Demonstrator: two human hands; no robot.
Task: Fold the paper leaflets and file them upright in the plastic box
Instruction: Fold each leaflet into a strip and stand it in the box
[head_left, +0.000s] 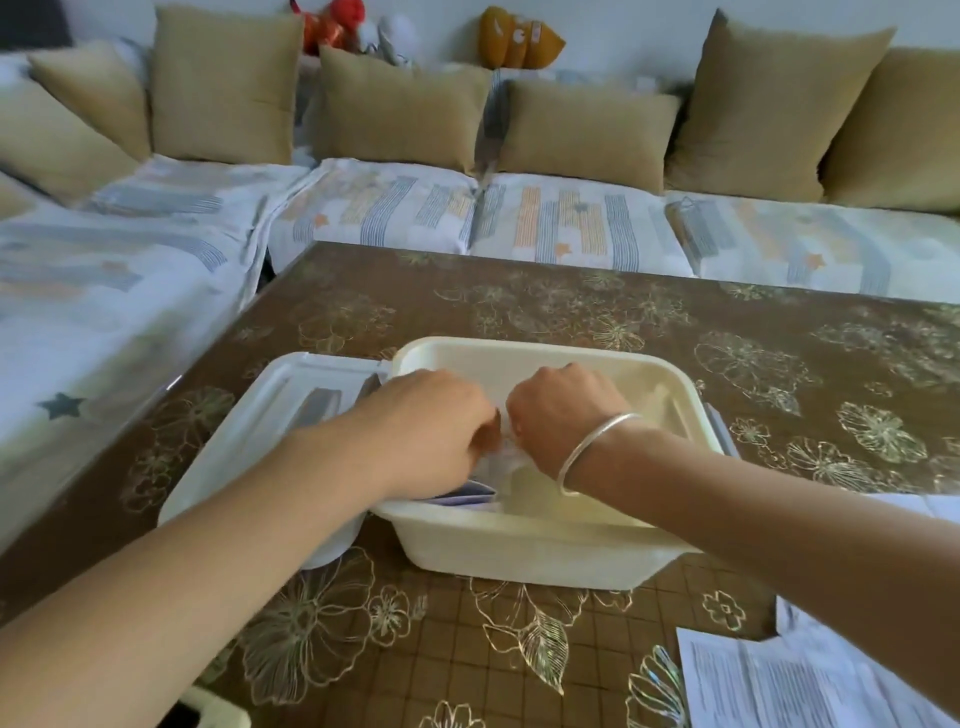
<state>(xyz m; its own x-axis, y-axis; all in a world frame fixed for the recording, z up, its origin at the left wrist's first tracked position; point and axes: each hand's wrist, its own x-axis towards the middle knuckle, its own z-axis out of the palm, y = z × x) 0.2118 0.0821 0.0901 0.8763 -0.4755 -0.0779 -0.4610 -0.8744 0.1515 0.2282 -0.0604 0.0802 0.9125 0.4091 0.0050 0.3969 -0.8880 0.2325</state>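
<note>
A cream plastic box (524, 558) stands open in the middle of the brown table. Both my hands reach down into its left half. My left hand (431, 431) and my right hand (563, 415), which wears a silver bangle at the wrist, have curled fingers and pinch a folded white leaflet (506, 454) between them. Folded leaflets (467, 496) with bluish edges stand against the box's near left wall, mostly hidden under my left hand. Unfolded printed leaflets (769, 686) lie at the table's near right corner.
The box's white lid (260, 415) lies upside down just left of the box, under my left forearm. The table (519, 301) has a brown floral cover. A sofa with tan cushions (400, 111) wraps around the far and left sides.
</note>
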